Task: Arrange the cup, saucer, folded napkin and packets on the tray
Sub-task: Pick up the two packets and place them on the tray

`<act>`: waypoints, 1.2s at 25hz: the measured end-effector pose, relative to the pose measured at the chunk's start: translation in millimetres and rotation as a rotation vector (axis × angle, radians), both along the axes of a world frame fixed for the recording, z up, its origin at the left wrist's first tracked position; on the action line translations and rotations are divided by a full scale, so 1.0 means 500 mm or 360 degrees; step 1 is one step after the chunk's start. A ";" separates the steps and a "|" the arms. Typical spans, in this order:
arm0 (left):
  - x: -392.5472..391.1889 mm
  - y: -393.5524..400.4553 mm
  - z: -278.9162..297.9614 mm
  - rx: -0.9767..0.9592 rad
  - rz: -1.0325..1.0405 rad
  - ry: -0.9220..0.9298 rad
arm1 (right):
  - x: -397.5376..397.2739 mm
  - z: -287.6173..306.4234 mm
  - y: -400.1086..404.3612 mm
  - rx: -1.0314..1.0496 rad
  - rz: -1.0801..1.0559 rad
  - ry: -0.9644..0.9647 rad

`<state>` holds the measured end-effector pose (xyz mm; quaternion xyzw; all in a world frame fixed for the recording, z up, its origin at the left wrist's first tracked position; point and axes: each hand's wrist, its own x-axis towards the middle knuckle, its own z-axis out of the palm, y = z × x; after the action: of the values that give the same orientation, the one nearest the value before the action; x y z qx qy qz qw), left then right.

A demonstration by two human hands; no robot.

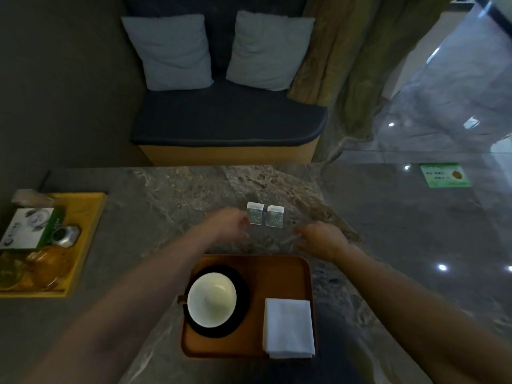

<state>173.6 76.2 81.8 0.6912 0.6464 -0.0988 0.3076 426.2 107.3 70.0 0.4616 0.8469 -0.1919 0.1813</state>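
Packets (pixel 265 215) are lying side by side on the counter (pixel 171 195), beyond the tray (pixel 277 268); your left hand (pixel 230 224) and right hand (pixel 322 239) are flanking them, fingers blurred, holding nothing discernible.

No lettering is legible on the packets (pixel 265 215), white box (pixel 27 228) or green sign (pixel 444 175)

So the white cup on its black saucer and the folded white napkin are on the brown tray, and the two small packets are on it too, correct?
Not quite. The head view shows the two small packets lying on the marble table beyond the brown tray, between the left hand and right hand. The white cup on its black saucer and the folded white napkin are on the tray.
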 end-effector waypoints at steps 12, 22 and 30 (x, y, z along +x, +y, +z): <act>-0.023 0.164 -0.109 0.0084 -0.0039 0.0143 | -0.121 -0.066 0.139 0.0020 -0.0144 -0.0060; -0.004 0.132 -0.180 0.0272 0.0062 0.0192 | -0.143 -0.150 0.125 0.0156 -0.0294 0.0125; 0.014 0.086 -0.184 0.0279 0.0543 -0.0084 | -0.109 -0.145 0.100 -0.0092 -0.0605 0.0267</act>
<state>180.5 119.3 -10.1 0.5982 0.7520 0.0297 0.2753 371.8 157.3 -2.4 0.5901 0.7509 -0.2846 0.0838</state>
